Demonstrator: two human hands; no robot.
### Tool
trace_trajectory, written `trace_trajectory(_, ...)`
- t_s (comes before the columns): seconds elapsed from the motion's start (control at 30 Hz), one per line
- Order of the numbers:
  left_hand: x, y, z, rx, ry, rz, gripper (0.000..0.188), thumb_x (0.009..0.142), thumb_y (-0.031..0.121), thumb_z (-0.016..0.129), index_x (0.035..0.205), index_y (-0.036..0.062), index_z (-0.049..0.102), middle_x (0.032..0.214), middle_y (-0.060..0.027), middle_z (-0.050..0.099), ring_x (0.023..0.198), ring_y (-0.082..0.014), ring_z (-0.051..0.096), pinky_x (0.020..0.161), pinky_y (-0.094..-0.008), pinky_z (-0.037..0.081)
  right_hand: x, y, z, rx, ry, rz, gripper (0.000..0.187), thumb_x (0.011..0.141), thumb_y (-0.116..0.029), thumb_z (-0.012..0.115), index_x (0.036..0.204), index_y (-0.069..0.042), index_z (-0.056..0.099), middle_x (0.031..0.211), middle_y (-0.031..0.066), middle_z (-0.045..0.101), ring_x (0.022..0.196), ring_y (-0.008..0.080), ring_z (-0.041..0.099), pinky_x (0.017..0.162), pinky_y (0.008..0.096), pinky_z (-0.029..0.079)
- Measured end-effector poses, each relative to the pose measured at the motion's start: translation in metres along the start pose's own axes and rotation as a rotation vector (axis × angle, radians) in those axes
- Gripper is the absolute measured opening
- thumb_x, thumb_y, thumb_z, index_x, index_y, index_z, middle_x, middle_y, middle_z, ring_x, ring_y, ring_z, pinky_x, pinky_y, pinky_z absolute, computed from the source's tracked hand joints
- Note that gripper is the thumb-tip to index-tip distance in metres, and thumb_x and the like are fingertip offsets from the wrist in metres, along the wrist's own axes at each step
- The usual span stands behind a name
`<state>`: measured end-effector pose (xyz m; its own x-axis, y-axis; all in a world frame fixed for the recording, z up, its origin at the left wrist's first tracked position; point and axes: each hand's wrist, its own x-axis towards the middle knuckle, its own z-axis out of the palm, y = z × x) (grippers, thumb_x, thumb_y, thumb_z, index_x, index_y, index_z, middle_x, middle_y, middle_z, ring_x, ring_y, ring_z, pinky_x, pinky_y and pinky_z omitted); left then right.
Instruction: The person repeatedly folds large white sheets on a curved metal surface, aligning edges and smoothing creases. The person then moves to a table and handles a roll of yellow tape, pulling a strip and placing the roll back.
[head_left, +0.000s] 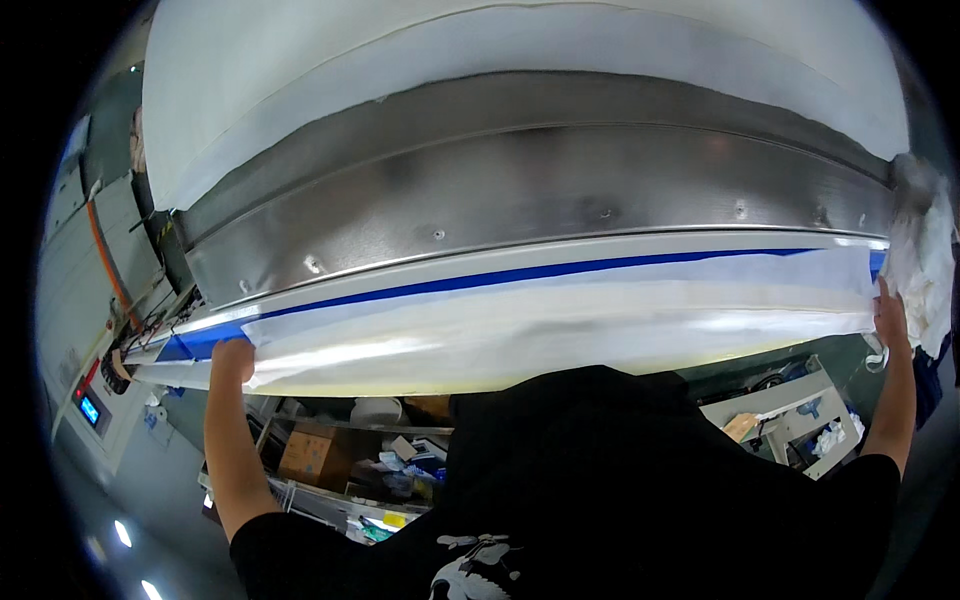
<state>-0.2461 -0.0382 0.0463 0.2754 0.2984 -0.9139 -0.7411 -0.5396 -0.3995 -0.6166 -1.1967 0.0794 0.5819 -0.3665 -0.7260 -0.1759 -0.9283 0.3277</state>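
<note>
A long white sheet (560, 325) of cloth or paper is stretched across in front of me, lying along a blue strip (480, 281). At its left end my left hand (233, 358) is closed on the sheet's edge, with its fingertips mostly hidden. My right hand (889, 312) pinches the right end of the sheet, its index finger pointing up beside the blue strip. Beyond the strip runs a wide, curved-looking metal panel (540, 180) with several small screws.
White fabric (520, 40) covers the far side above the metal panel. Crumpled clear plastic (920, 250) hangs at the right. A control box with a lit display (90, 408) stands at the left. Below are a cardboard box (308, 452), shelf clutter and a white frame (790, 415).
</note>
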Motion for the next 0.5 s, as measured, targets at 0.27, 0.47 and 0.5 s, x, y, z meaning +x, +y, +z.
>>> trace_trajectory(0.27,0.029,0.012,-0.002,-0.102,-0.038,0.003,0.026,0.085,0.013,0.056,0.107,0.0088,0.071,0.118,-0.0145,0.065,0.108,-0.0322,0.062,0.089,-0.0425,0.052,0.020,-0.007,0.021,0.041,-0.109,0.187,0.057,0.098,-0.008,0.041,0.151,-0.014,0.021,0.098,0.0216,0.060,0.080,0.0352,0.056,0.079,0.0464,0.045)
trace_trajectory(0.47,0.008,-0.030,-0.014,-0.417,0.060,-0.591,0.029,0.088,0.018,0.056,0.114,0.0110,0.066,0.119,-0.0138,0.065,0.110,-0.0333,0.063,0.087,-0.0471,0.052,0.018,0.026,0.052,-0.078,-0.028,0.029,0.056,0.097,-0.004,0.038,0.151,-0.013,0.028,0.100,0.0189,0.061,0.078,0.0284,0.054,0.075,0.0433,0.045)
trace_trajectory(0.5,0.010,-0.032,-0.030,-0.464,0.117,-0.620,0.028,0.088,0.018,0.056,0.114,0.0100,0.064,0.117,-0.0138,0.065,0.109,-0.0336,0.063,0.086,-0.0470,0.052,0.009,0.035,0.053,0.126,-0.028,0.084,0.056,0.096,-0.004,0.039,0.150,-0.014,0.029,0.099,0.0193,0.061,0.080,0.0286,0.055,0.076,0.0435,0.045)
